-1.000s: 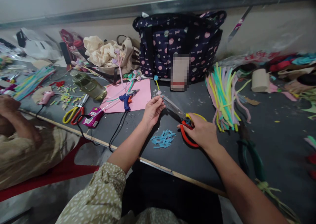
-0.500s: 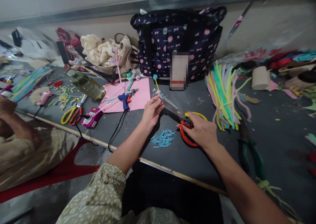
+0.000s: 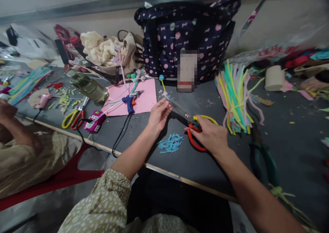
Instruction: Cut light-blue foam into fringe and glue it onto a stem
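Observation:
My right hand (image 3: 211, 132) grips a pair of scissors (image 3: 191, 118) with red and yellow handles, the blades pointing up and left. At the blade tips, my left hand (image 3: 159, 113) pinches a small light-blue piece (image 3: 168, 98), mostly hidden by the fingers. Below the two hands lies a loose pile of short blue cut pieces (image 3: 171, 143). Just beyond my left fingertips is a yellow stem with a blue fuzzy top (image 3: 161, 78), and pale fluffy bits sit at its foot.
A blue glue gun (image 3: 130, 102) rests on pink paper (image 3: 146, 92). Behind stands a dark patterned bag (image 3: 164, 37) with a phone-like block (image 3: 187, 72). Pipe cleaners (image 3: 235, 102) and green-handled pliers (image 3: 263, 157) lie right; a bottle (image 3: 88, 87), another pair of scissors (image 3: 74, 116) and a co-worker's arm (image 3: 17, 126) are left.
The view has shifted slightly. Both hands keep nearly the same pose, with the scissor blades still at the left fingertips.

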Demonstrator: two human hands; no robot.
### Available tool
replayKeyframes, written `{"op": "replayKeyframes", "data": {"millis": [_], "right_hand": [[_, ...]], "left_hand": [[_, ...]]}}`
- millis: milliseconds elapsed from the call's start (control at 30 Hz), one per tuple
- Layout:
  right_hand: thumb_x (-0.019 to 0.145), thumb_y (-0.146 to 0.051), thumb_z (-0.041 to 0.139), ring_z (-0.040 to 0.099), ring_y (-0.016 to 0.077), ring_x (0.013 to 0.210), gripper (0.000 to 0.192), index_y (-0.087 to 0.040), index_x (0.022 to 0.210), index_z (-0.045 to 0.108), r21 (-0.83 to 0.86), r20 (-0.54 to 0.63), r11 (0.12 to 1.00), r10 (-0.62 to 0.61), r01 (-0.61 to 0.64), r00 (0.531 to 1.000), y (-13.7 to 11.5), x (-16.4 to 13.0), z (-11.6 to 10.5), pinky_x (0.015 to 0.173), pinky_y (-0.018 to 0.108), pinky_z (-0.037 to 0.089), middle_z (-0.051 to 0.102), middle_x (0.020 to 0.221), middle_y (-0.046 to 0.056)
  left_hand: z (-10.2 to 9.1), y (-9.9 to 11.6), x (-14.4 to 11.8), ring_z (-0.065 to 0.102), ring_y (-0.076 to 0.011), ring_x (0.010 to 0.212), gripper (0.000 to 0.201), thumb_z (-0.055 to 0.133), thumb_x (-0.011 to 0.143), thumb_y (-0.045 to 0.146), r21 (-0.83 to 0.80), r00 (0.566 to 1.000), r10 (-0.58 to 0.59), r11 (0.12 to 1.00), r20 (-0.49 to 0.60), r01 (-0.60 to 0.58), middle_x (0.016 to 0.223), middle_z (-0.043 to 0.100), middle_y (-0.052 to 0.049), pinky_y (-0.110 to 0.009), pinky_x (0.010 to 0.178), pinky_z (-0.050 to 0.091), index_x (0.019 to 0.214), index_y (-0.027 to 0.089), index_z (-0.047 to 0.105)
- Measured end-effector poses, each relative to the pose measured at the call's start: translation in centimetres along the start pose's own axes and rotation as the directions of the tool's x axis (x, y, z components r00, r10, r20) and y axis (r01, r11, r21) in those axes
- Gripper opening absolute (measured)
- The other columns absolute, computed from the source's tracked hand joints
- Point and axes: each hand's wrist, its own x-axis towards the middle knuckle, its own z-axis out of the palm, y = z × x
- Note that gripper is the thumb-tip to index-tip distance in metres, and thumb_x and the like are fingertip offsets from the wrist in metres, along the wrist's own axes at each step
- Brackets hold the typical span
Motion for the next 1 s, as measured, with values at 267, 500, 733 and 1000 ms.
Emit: {"op": "replayKeyframes", "data": {"millis": [267,500,733,1000], "right_hand": [[0.092,-0.061,0.043,0.06,0.018,0.067,0.057,-0.017,0.122,0.061,-0.029,0.056,1.0,0.009,-0.007,0.998,-0.07,-0.2,0.13,0.055,0.029,0.022,0.073,0.09,0.008],[0.093,-0.064,0.039,0.059,0.0186,0.065,0.059,-0.016,0.121,0.061,-0.038,0.066,0.999,0.014,-0.012,0.998,-0.25,-0.16,-0.04,0.055,0.029,0.02,0.073,0.09,0.009],[0.092,-0.063,0.041,0.057,0.0182,0.063,0.06,-0.016,0.122,0.061,-0.073,0.065,0.997,0.005,-0.001,0.998,-0.17,-0.21,-0.03,0.055,0.029,0.02,0.071,0.086,0.008],[0.093,-0.061,0.043,0.059,0.0182,0.065,0.059,-0.014,0.122,0.061,-0.077,0.038,0.997,-0.017,0.02,0.999,-0.23,-0.21,0.0,0.056,0.03,0.023,0.072,0.087,0.008]], "left_hand": [[0.07,-0.08,-0.15,0.061,-0.0055,0.056,0.014,0.072,0.073,0.004,0.003,1.0,-0.004,1.0,-0.012,0.004,0.063,0.064,0.002,-0.017,0.065,0.051,0.082,0.014,0.066],[0.15,-0.17,-0.31,0.06,-0.0057,0.057,0.014,0.073,0.074,0.004,-0.002,1.0,-0.005,1.0,-0.01,0.005,0.064,0.063,0.002,-0.018,0.066,0.052,0.081,0.014,0.066],[0.15,-0.13,-0.27,0.061,-0.0058,0.058,0.013,0.071,0.075,0.004,-0.013,1.0,0.002,1.0,-0.023,-0.003,0.065,0.064,0.002,-0.018,0.065,0.052,0.082,0.014,0.066],[0.33,-0.12,-0.35,0.061,-0.0051,0.059,0.013,0.071,0.075,0.005,-0.006,1.0,-0.011,1.0,-0.025,0.011,0.066,0.064,0.002,-0.017,0.067,0.052,0.083,0.014,0.066]]}}
